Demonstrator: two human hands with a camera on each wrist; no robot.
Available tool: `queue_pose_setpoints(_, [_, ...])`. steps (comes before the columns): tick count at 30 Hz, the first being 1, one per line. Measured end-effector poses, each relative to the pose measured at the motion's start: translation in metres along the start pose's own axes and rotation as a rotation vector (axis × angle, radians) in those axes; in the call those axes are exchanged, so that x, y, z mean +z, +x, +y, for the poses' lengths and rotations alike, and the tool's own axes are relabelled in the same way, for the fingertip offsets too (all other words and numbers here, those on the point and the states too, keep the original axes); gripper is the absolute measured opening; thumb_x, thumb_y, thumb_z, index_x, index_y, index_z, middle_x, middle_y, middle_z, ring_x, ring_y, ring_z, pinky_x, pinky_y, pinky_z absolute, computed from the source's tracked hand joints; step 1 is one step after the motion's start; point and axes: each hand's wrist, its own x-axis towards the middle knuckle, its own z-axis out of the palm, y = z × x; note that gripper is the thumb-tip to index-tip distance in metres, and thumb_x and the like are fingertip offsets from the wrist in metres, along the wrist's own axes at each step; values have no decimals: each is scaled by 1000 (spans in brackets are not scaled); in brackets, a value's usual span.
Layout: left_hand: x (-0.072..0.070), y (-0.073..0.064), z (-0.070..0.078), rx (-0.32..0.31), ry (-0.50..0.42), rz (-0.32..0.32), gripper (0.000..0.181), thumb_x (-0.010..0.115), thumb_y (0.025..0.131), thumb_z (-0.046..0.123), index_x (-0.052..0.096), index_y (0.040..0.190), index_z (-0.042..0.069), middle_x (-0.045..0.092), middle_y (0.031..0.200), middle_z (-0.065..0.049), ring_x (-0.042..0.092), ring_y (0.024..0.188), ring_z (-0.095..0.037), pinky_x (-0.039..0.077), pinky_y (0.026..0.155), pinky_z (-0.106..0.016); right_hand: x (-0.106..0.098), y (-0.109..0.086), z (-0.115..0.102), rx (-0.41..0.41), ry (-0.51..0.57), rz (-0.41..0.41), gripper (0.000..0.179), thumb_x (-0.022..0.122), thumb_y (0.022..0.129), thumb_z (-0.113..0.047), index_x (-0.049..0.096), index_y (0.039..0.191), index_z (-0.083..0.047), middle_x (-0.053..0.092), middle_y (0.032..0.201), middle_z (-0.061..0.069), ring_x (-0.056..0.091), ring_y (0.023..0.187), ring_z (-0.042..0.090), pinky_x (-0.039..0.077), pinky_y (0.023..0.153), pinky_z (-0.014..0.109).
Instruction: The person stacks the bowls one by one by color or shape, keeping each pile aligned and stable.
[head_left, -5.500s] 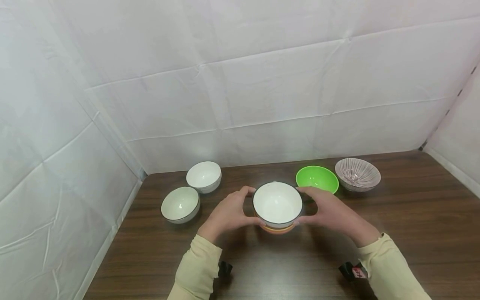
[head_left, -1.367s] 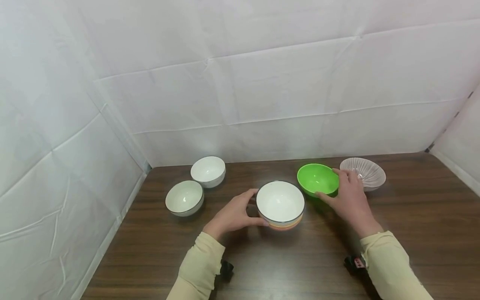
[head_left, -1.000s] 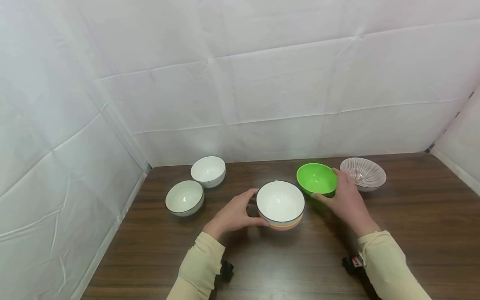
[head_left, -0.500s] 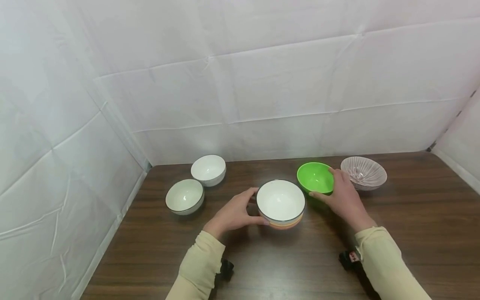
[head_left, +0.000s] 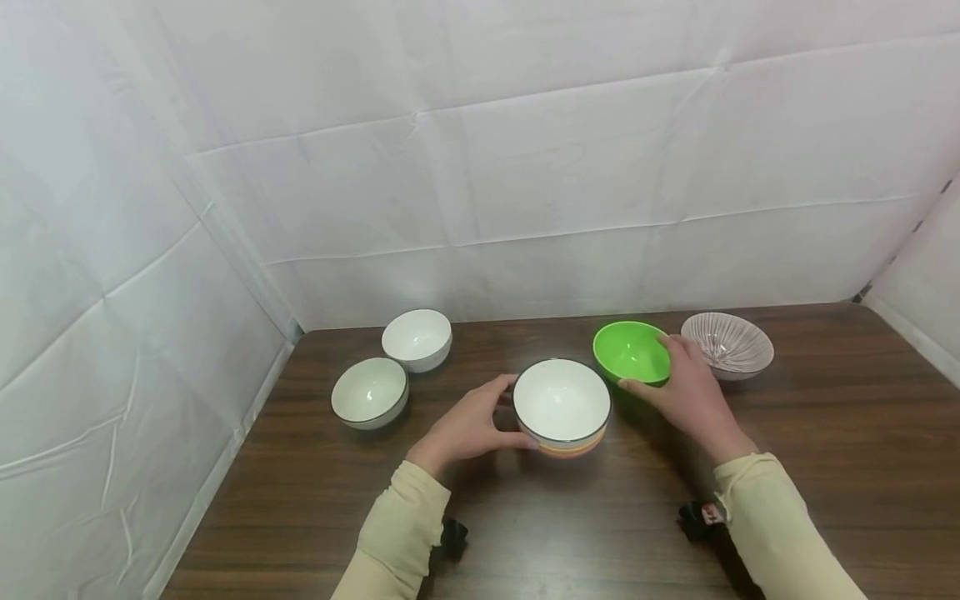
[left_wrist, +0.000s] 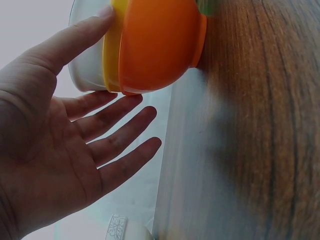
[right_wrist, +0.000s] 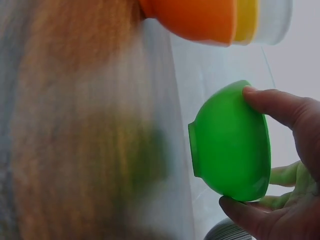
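Observation:
A stack of bowls stands in the middle of the table: a white bowl (head_left: pixel 562 402) with a dark rim sits on top, above a yellow bowl (left_wrist: pixel 114 45) and an orange bowl (left_wrist: pixel 160 45). My left hand (head_left: pixel 468 425) holds the stack's left side, thumb at the front and fingers behind. On the right, my right hand (head_left: pixel 693 400) grips a green bowl (head_left: pixel 630 352) by its right side. In the right wrist view the green bowl's foot shows above the tabletop, with the thumb and fingers on opposite sides near its rim.
At the back left stand a white bowl (head_left: pixel 417 340) and a pale bowl with a dark rim (head_left: pixel 369 393). A striped bowl (head_left: pixel 731 343) sits at the back right, just beyond my right hand. White cloth walls (head_left: pixel 525 167) border the dark wooden table (head_left: pixel 570 533).
My right hand has left the stack's white bowl, where both hands were, and taken hold of the green bowl, now raised slightly. The left hand has stayed at the stack.

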Motion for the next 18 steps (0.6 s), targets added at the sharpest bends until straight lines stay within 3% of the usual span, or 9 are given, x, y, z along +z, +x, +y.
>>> queue_pose_setpoints(18, [0,0,0,1,-1,-5,84,85,78,35,43,147,11,56,144,-6,57,129,-24,47,110,-45,-18,-5,-21,-81,56,81,87,82,80,-34,41,141,13,44,137,34,45,121,49,41,97,66])
